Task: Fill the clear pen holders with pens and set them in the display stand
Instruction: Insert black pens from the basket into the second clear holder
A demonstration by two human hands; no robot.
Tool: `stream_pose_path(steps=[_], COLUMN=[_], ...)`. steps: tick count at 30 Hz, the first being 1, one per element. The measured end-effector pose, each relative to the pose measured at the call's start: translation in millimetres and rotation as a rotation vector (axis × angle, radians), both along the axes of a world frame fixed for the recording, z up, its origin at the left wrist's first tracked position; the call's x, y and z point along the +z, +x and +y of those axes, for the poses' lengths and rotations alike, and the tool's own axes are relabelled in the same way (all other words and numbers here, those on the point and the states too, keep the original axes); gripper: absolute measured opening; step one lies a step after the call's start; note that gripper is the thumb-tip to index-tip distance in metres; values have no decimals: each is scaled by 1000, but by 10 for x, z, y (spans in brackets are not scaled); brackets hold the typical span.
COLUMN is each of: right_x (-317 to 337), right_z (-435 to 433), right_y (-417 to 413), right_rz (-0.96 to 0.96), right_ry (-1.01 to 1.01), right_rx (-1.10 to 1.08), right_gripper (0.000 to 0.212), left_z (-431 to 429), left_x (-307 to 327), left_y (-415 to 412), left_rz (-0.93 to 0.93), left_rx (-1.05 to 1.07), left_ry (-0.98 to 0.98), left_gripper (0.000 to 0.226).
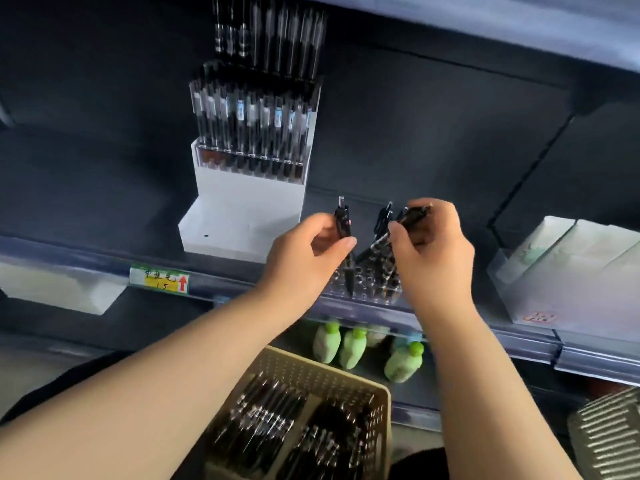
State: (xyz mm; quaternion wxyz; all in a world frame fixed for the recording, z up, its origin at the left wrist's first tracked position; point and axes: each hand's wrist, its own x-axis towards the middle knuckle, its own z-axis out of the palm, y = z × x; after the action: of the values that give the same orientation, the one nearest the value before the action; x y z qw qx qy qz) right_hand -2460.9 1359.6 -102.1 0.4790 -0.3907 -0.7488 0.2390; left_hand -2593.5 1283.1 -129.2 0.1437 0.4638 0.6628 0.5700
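Clear pen holder on the near lip of a dark shop shelf, right of centre, between the two hands; upright, rows of holes facing up, a few black pens already standing in it at slight leans. Over its left side, one black pen, pinched between the thumb and curled fingers of the left hand; long axis close to vertical, clicker end up, tip down among the holder's left rows, though too blurred to say whether seated. Over its right side, the right hand, fingers curled round a bundle of black pens; clicker ends pointing up and far-right, lower ends slanting down-left toward the holder. Farther back and left on the same shelf, a white stepped display stand, with filled clear holders on its upper tiers, pens upright. On the shelf's front rail to the left, a green and yellow price label with a red arrow. At far right, pale paper stacks in a clear tray. On the lower shelf, just below the holder, green bottles. Nearest of all, a beige perforated basket with loose pens lying in it, lengthwise near to far.
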Motion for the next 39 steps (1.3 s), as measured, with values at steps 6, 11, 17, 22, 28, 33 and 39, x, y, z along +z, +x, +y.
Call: stream_pose_path(steps=[6,11,17,22,28,33,39], right_x=[265,145,77,49,72,58,13], right_z=[408,498,567,568,554,560,562], right_y=[-51,-67,-20,-41,-40,-57,-72], right_rz=[-119,-216,-223,-261,-251,-286,-394], right_ry=[47,91,23,28,54,65,187], right_rx=[16,32,16,-5,-23,-23,-64], right_gripper=[5,11,9,12,11,13,17], left_z=[423,507,548,538,507,498,485], left_x=[98,-81,-126,-138,-123,-129,-119], left_y=[-77,-67,-62,-1,10,20,17], left_rz=[64,53,-20,-23,-38,-73,-84], left_rx=[-44,-53,-52,-51,-46,-36,-44], left_ry=[42,33,26,10,15,28,32], left_gripper=[8,18,22,18,19,13,18])
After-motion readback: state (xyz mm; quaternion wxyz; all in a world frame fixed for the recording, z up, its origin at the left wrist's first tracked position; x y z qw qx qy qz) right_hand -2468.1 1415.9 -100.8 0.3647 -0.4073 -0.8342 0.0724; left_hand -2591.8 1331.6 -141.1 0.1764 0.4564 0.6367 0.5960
